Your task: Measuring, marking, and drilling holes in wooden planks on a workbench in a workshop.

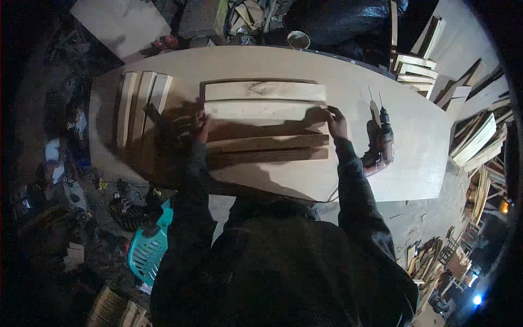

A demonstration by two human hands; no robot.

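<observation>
A pale wooden slat (261, 110) lies crosswise before me, its ends between my two hands. My left hand (201, 124) grips its left end, with the fingers partly in shadow. At the other end, the fingers of my right hand (338, 122) are bent around the slat's tip. Just beyond it and parallel is another slat (261, 91) with a dark knot mark. Nearer to me, two more slats (267, 145) lie side by side in my shadow. A power drill (385, 144) with a long thin bit rests to the right of my right hand.
The pieces lie on a broad wooden sheet (310, 65) serving as a work surface. Several upright-lying slats (144, 103) are at its left. Stacked wood (417, 71) stands beyond the right edge. A turquoise plastic chair (148, 250) is at lower left; wood scraps (430, 261) lie at lower right.
</observation>
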